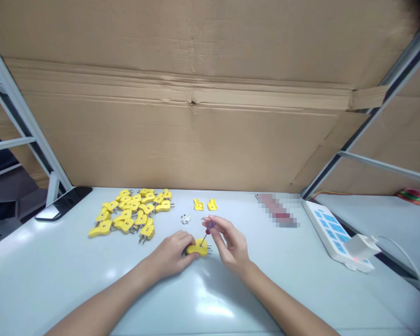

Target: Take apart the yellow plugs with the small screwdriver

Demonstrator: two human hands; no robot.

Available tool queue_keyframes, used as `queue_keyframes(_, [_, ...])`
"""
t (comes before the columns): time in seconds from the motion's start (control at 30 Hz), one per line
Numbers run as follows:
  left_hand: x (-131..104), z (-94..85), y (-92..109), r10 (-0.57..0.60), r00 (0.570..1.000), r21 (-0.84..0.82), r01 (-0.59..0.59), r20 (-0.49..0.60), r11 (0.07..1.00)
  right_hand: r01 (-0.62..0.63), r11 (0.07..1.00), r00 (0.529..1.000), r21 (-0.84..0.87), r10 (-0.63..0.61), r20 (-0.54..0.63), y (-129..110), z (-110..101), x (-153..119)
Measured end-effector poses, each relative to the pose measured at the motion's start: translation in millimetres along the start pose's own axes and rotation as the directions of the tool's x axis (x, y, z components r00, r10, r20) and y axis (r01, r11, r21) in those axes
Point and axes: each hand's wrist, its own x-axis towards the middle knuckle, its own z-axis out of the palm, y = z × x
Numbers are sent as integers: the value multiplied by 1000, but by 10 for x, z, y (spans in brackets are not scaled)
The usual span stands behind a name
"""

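Observation:
My left hand (pixel 175 252) is closed on the rear end of a yellow electrical plug (pixel 197 248), holding it flat on the table with its metal prongs to the right. Between the fingertips of my right hand (pixel 230 242) is a small screwdriver (pixel 206 234) with a purple and red handle. It slants down to the left, and its tip meets the middle of the plug's upper face. Just beyond lie a small white plug insert (pixel 185 219) and two yellow plug shell halves (pixel 198 204), set side by side.
A pile of yellow plugs (pixel 126 212) lies to the left. At the far left is a black phone (pixel 65 204). A white power strip (pixel 336 235) holds a charger (pixel 362 247) on the right. A blurred-out reddish item (pixel 276 210) lies behind. Cardboard (pixel 196 140) walls the back.

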Motion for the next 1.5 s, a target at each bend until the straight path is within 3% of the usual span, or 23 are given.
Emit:
queue_keyframes(0.27, [-1, -10, 15, -14, 1000, 5, 14, 8, 1000, -6, 1000, 995, -5, 5, -104, 11, 42, 24])
queue_keyframes(0.43, [2, 4, 0, 3, 1000, 5, -3, -3, 1000, -68, 992, 996, 110, 73, -42, 71, 52, -31])
queue_keyframes(0.57, [-4, 22, -19, 6, 1000, 4, -6, -14, 1000, -82, 992, 996, 96, 80, 24, 66, 55, -32])
queue_keyframes(0.8, [-6, 9, -6, -5, 1000, -16, 5, -10, 1000, -30, 999, 990, -35, 25, -138, 47, 40, 35])
queue_keyframes(1.0, [11, 1, -5, 7, 1000, -9, -7, -5, 1000, -133, 981, 989, 141, 140, -38, 56, 32, -8])
queue_keyframes(1.1, [10, 14, -18, 10, 1000, -9, -10, -4, 1000, -136, 986, 991, 97, 137, -6, 46, 25, -10])
queue_keyframes(1.27, [0, 27, -31, 1, 1000, -28, -1, -5, 1000, -18, 997, 996, -81, 11, -89, 66, 21, 40])
queue_keyframes(1.5, [-3, 18, -26, 4, 1000, -21, -5, -8, 1000, -65, 998, 998, 14, 65, 7, 43, 15, 27])
